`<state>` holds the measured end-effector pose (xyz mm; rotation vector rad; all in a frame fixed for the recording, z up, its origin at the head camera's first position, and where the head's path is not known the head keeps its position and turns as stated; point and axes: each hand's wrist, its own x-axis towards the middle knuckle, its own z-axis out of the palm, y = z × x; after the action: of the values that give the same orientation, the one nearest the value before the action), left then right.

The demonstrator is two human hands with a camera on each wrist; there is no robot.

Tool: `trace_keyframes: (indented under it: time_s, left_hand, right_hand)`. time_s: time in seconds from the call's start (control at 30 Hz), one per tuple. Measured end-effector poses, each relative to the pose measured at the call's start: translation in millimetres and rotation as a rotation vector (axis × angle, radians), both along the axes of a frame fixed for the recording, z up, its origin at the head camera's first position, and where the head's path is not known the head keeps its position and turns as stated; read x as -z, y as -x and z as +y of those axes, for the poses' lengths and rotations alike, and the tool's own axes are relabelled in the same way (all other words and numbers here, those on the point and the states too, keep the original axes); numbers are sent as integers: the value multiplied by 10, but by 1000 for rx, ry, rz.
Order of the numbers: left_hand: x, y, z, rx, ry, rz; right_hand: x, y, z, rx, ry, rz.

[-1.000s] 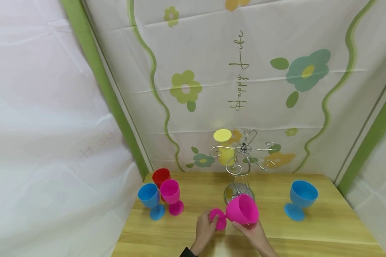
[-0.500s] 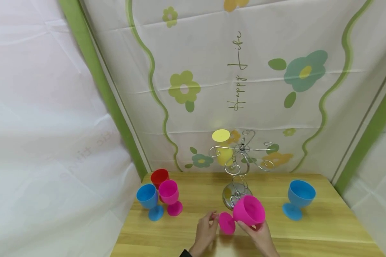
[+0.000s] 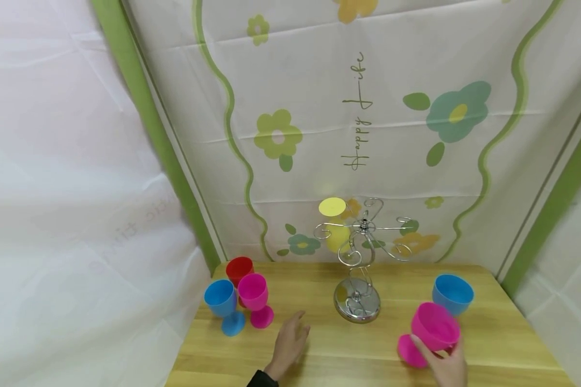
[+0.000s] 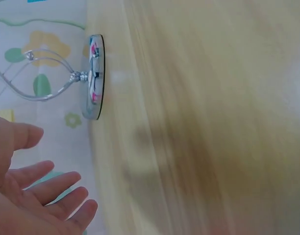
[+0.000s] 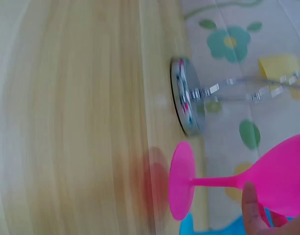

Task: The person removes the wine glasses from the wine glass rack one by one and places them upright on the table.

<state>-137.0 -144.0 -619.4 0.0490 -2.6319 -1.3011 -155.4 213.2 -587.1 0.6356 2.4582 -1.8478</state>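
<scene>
My right hand (image 3: 446,366) grips a pink plastic goblet (image 3: 434,327) by its bowl, at the front right of the table. Its round foot and thin stem (image 5: 216,181) show in the right wrist view, with the foot raised off the wood. A blue goblet (image 3: 453,292) stands just behind it, partly covered in the head view. My left hand (image 3: 288,343) holds nothing and hovers over the table, left of the chrome stand (image 3: 357,302). In the left wrist view its fingers (image 4: 56,188) are spread and loosely bent.
On the left, a blue goblet (image 3: 221,298), a pink goblet (image 3: 253,292) and a red goblet (image 3: 239,270) stand close together. From the stand's curled wire arms hangs an upside-down yellow goblet (image 3: 338,236). Printed cloth closes off the table's back and sides.
My right hand has carried the pink goblet rightward, from before the stand to near the blue goblet. My left hand has come away from its foot and drawn back left.
</scene>
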Motion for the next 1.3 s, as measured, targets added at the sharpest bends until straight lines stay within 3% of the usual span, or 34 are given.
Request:
trace_keyframes:
  time_s: [0.17, 0.3, 0.4, 0.6, 0.7, 0.97, 1.07, 1.2, 1.3]
  left_hand:
    - [29, -20, -61, 1, 40, 58]
    - [59, -33, -95, -13, 39, 41]
    - [84, -43, -116, -17, 24, 16]
    - [104, -22, -158, -7, -1, -9]
    - [99, -4, -183, 12, 7, 13]
    - [113, -4, -214, 57, 111, 35]
    - [109, -4, -217, 98, 143, 24]
    - [104, 20, -222, 132, 186, 13]
    - [90, 44, -228, 129, 230, 41]
  right_hand:
    - [-11, 87, 367, 137, -66, 1]
    - [-33, 144, 572, 219, -83, -4]
    - [-38, 176, 698, 236, -82, -22]
    - [-10, 228, 842, 201, -58, -54]
    - [23, 241, 872, 181, -51, -68]
    - [121, 242, 923, 164, -44, -127]
    - [143, 266, 926, 145, -68, -89]
    - [209, 339, 959, 96, -118, 55]
    - [230, 366, 1002, 29, -83, 109]
